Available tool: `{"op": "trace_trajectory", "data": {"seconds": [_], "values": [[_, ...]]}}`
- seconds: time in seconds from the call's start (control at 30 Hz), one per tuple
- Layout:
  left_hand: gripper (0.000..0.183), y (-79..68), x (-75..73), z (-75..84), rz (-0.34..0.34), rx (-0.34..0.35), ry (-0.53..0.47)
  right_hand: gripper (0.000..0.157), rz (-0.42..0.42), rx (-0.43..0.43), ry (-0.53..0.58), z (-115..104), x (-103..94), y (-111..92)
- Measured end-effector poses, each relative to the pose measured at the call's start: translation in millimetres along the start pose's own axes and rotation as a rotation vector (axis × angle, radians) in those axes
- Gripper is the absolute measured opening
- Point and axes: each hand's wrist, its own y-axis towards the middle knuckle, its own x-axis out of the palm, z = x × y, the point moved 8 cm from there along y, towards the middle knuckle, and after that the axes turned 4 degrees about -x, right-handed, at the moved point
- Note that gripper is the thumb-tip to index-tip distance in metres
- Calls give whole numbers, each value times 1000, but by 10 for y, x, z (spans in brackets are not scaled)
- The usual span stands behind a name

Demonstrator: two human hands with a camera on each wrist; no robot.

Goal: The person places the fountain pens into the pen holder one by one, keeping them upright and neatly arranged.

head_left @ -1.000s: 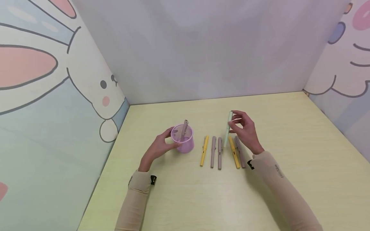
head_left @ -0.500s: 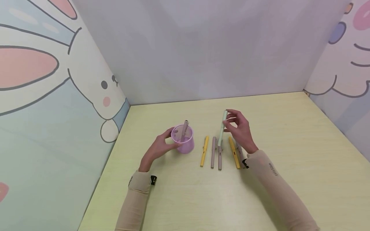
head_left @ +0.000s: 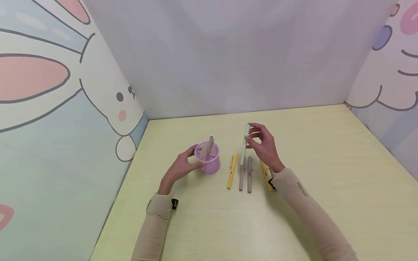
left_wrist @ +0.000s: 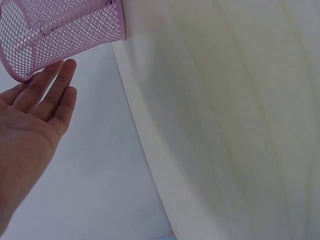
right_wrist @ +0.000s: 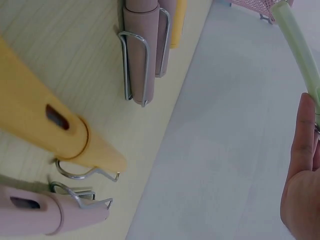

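Note:
A pink mesh pen holder [head_left: 210, 167] stands on the table with one mauve pen [head_left: 209, 148] leaning inside. My left hand [head_left: 180, 166] holds it from the left, thumb at the near rim and fingers round the far side. In the left wrist view, the fingers [left_wrist: 55, 95] touch the mesh wall. To the right, my right hand [head_left: 265, 146] pinches a light green pen [head_left: 245, 145] near its top, almost upright above the row of pens. Below lie a yellow pen [head_left: 232, 172] and two mauve pens [head_left: 249, 174]. Another yellow pen [head_left: 266, 174] is partly under the right wrist.
In the right wrist view, a mauve pen [right_wrist: 75, 215] lies beside the nearer yellow pen [right_wrist: 60, 117]; the head view mostly hides it behind the sleeve. Pale wood-look table [head_left: 209, 224] meets a grey back wall [head_left: 228, 65] and cartoon-printed side panels [head_left: 42, 152].
My right hand has moved left with the light green pen, from above the right-hand yellow pen to above the mauve pens. The left hand and pen holder have stayed in place.

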Motion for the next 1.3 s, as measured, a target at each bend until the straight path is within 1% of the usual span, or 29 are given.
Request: {"op": "trace_trajectory", "data": {"seconds": [0.17,0.4,0.53,0.77,1.07,1.3], "values": [[81,-2,1,5,4,3,1,46,4,-20,34,-8,59,20],[81,-6,-1,-33,8,-5,4,48,-6,-32,50,-2,159,56],[81,-2,-4,-44,9,2,7,48,-1,-48,72,-2,207,79],[81,-1,-1,-34,5,6,7,47,9,-64,105,-56,293,122],[81,16,4,-33,6,10,18,47,-10,-67,114,-69,387,166],[81,16,3,-32,4,5,21,49,-5,-86,127,-90,443,203]]}}
